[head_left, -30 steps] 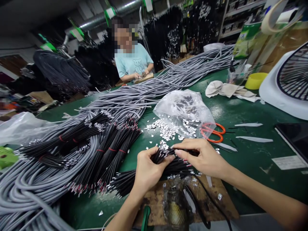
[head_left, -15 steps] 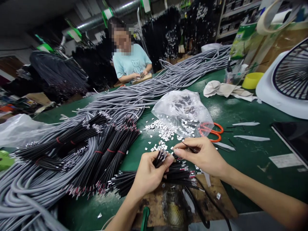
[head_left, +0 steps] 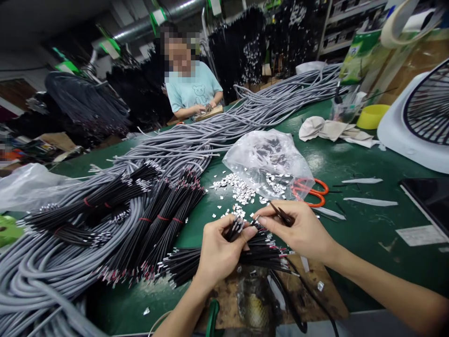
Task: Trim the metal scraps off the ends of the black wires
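Observation:
My left hand (head_left: pixel 222 243) is closed around a small bunch of black wires (head_left: pixel 234 228) whose silvery ends point up. My right hand (head_left: pixel 298 229) is close on its right, thumb and forefinger pinching the silvery tip of one black wire (head_left: pixel 256 221). A dark, pointed tool (head_left: pixel 282 215), perhaps tweezers, lies across the right palm, partly hidden by the fingers. Under both hands a loose pile of black wires (head_left: pixel 185 262) with silver and red ends rests on the table and a worn wooden board (head_left: pixel 228 304). Small silver metal pieces (head_left: pixel 242 189) are scattered just beyond my hands.
A clear plastic bag (head_left: pixel 270 159) and orange-handled scissors (head_left: pixel 315 192) lie beyond my hands. Banded black wire bundles (head_left: pixel 157 220) and thick grey cables (head_left: pixel 42 267) cover the left. A fan (head_left: pixel 421 117) and phone (head_left: pixel 428 201) are at right. Across the table sits another person (head_left: pixel 194 89).
My right fingertips have come down to a wire tip beside the left thumb. The dark tool in that palm has tilted more upright. My left hand keeps its bunch.

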A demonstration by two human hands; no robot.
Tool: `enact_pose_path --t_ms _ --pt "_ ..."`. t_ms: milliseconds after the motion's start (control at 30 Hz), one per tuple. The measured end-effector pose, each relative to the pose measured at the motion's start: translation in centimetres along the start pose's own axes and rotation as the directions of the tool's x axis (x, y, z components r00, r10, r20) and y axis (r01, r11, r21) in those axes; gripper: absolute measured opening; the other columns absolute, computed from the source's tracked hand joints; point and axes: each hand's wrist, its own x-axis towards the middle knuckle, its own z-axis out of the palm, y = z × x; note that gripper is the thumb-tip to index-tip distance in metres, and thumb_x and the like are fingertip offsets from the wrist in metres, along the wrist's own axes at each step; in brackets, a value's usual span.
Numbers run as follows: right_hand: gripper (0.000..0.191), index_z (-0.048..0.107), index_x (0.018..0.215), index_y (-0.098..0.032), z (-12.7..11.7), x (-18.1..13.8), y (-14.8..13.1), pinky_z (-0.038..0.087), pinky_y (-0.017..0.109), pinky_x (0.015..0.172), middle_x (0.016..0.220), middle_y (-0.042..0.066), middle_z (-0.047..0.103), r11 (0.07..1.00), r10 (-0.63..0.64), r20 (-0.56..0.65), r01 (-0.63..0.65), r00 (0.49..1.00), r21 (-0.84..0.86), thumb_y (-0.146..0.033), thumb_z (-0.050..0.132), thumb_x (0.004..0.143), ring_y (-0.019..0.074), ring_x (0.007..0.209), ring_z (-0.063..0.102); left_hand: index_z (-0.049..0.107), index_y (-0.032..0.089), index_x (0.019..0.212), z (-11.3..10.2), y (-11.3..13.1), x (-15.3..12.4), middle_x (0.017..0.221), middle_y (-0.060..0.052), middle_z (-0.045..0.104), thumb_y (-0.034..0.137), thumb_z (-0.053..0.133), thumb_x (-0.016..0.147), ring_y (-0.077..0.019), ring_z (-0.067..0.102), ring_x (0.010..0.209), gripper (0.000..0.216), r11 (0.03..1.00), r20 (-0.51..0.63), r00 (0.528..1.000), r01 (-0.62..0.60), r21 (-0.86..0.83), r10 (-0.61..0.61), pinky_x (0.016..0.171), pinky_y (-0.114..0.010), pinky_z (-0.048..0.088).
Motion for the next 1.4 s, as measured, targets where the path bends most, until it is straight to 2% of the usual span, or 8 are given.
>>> enact_pose_path --t_ms 100,200,333,467,600,767,1067,1400 --pt "0.014 0.067 0.074 -0.015 0.2 0.0 0.2 0.034 0.02 0.046 0.062 0.0 0.062 0.999 0.015 -0.024 -0.016 1.0 -0.048 -0.017 0.054 0.077 0.0085 0.051 0.047 0.057 0.011 0.064 -0.2 0.2 0.0 0.05 0.001 0.053 0.03 0.059 0.076 -0.0072 0.048 0.045 0.022 0.998 0.149 0.989 -0.007 -0.069 0.017 0.047 -0.017 0.04" --pt "0.015 0.066 0.067 -0.014 -0.4 0.4 0.1 0.032 0.02 0.044 0.058 0.001 0.06 0.982 -0.044 -0.162 0.012 0.986 -0.189 -0.016 0.054 0.076 0.0079 0.047 0.043 0.056 0.011 0.062 -0.4 0.4 0.2 0.051 0.0 0.054 0.032 0.055 0.079 -0.0088 0.05 0.048 0.027 0.995 0.276 0.961 0.02 -0.098 0.007 0.05 -0.019 0.042" --pt "0.026 0.063 0.058 -0.013 -1.7 1.1 0.5 0.031 0.023 0.045 0.05 0.002 0.053 0.917 -0.125 -0.337 -0.021 0.933 -0.399 -0.028 0.055 0.078 0.0093 0.047 0.04 0.061 0.011 0.072 -0.7 0.1 0.6 0.067 -0.006 0.063 0.034 0.051 0.082 -0.014 0.056 0.064 0.027 0.999 0.252 0.968 0.004 0.041 -0.014 0.063 -0.023 0.044" --pt "0.023 0.067 0.085 -0.015 -1.5 1.0 1.3 0.037 0.023 0.05 0.063 0.002 0.061 0.947 -0.007 -0.196 -0.057 0.98 -0.316 -0.033 0.056 0.078 0.0112 0.052 0.047 0.061 0.011 0.074 -1.0 -0.7 1.2 0.067 -0.005 0.063 0.038 0.053 0.079 -0.0154 0.055 0.064 0.028 0.974 0.12 0.993 -0.032 0.223 0.006 0.06 -0.023 0.041" --pt "0.033 0.061 0.106 -0.018 -0.4 0.7 1.2 0.043 0.027 0.072 0.097 0.005 0.064 0.979 -0.002 -0.013 -0.001 1.0 -0.204 -0.035 0.055 0.079 0.0159 0.082 0.058 0.054 0.012 0.056 -0.9 -0.6 1.2 0.051 -0.001 0.055 0.039 0.056 0.075 -0.0108 0.046 0.05 0.033 0.975 0.071 0.997 -0.001 0.223 -0.015 0.049 -0.021 0.035" --pt "0.027 0.064 0.103 -0.018 -0.1 0.5 0.5 0.042 0.029 0.068 0.084 0.005 0.064 0.987 -0.021 0.154 0.045 0.988 -0.156 -0.029 0.049 0.084 0.0152 0.075 0.056 0.045 0.014 0.049 -0.6 0.0 0.7 0.041 0.004 0.041 0.035 0.06 0.071 -0.0066 0.035 0.04 0.035 0.983 -0.019 1.0 0.005 0.183 -0.002 0.04 -0.019 0.026" --pt "0.022 0.068 0.096 -0.02 -0.1 0.4 0.3 0.041 0.026 0.066 0.08 0.003 0.065 0.999 -0.041 0.215 0.046 0.976 -0.02 -0.022 0.051 0.083 0.0126 0.072 0.057 0.057 0.012 0.058 -0.5 0.2 0.4 0.044 0.001 0.053 0.03 0.064 0.069 -0.0085 0.047 0.039 0.023 0.995 0.0 0.998 0.058 0.08 -0.058 0.041 -0.018 0.036" --pt "0.021 0.068 0.092 -0.017 -0.2 0.2 0.1 0.042 0.026 0.065 0.079 0.004 0.065 0.997 -0.042 0.141 0.051 0.989 -0.064 -0.024 0.05 0.083 0.013 0.071 0.057 0.058 0.011 0.065 -0.8 0.4 0.3 0.048 0.0 0.06 0.029 0.066 0.07 -0.0083 0.053 0.042 0.02 0.997 0.038 0.997 0.062 -0.052 -0.06 0.047 -0.018 0.045"
